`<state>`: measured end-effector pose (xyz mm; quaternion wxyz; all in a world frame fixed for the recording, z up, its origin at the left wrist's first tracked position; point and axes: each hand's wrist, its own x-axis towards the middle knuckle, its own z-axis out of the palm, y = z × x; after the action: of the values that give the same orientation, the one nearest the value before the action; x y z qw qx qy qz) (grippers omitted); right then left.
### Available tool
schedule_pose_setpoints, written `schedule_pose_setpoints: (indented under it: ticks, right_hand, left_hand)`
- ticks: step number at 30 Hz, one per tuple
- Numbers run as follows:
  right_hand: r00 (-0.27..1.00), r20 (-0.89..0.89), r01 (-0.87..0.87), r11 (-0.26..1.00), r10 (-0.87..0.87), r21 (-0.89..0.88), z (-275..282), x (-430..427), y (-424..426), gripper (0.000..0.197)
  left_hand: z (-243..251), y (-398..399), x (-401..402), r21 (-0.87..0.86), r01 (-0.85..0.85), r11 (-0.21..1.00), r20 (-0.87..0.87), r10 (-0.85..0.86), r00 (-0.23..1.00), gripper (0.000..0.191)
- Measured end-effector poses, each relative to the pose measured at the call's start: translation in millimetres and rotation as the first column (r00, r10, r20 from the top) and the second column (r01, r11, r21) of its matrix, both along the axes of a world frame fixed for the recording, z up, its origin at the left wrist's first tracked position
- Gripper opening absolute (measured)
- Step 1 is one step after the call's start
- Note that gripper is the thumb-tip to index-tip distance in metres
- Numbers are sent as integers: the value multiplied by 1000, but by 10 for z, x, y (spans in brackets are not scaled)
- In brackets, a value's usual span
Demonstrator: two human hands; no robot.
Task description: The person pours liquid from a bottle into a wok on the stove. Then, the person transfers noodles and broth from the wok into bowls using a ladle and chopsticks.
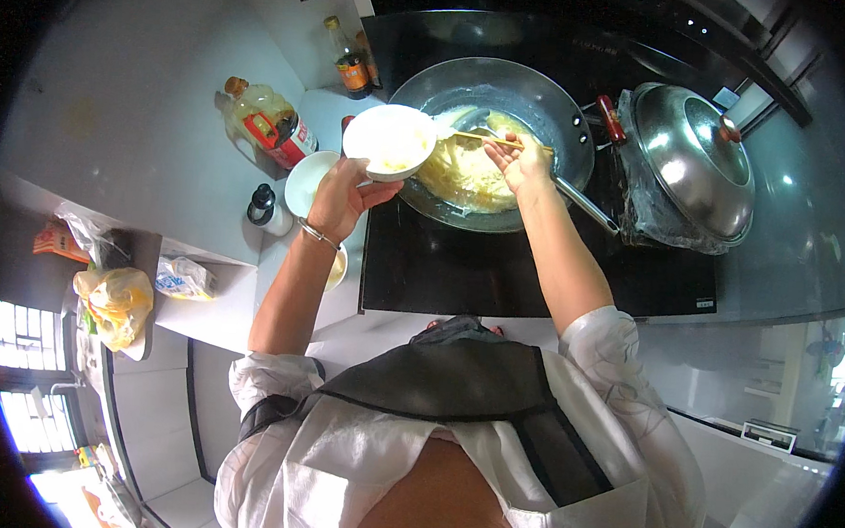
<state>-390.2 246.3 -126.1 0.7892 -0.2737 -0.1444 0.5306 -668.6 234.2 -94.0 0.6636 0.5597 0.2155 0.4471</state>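
Observation:
My left hand (351, 192) grips a white bowl (389, 142) by its lower rim and holds it tilted over the left edge of a large wok (486, 74). Some pale food lies in the bowl. A pair of wooden chopsticks (497, 140) is in my right hand (521, 161), their tips near the bowl's right rim. Pale yellow food in liquid (470, 180) fills the lower part of the wok. A metal utensil with a long handle (587, 203) rests in it, the handle passing over the wok's lower right rim.
A wok with a domed metal lid (689, 160) stands right on the black cooktop (450, 280). To the left are a large sauce bottle (275, 127), a smaller glass bottle (350, 63), a black-capped container (269, 213), and a second white bowl (305, 182) partly behind my left hand.

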Motion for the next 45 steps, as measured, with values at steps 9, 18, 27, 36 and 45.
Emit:
schedule_pose_setpoints:
  ticks: [9,18,27,36,45]
  right_hand:
    - [992,-124,28,984,-6,175,247,122,-259,22]
    - [987,115,60,918,-113,392,917,34,-698,22]
    - [939,247,52,810,-239,585,1703,-168,-975,23]
    - [907,310,-66,632,-284,772,2364,-210,-1354,25]
    - [709,629,-209,758,-318,618,1783,-231,-1314,24]
  left_hand:
    - [-95,-19,-25,-16,-3,1000,34,3,999,47]
    - [-117,-89,95,-74,1,997,70,4,998,37]
    - [-183,99,315,-26,22,999,37,-21,999,37]
    - [-285,157,465,-95,54,994,65,-48,997,38]
    - [-236,41,402,-70,31,997,112,-23,993,38]
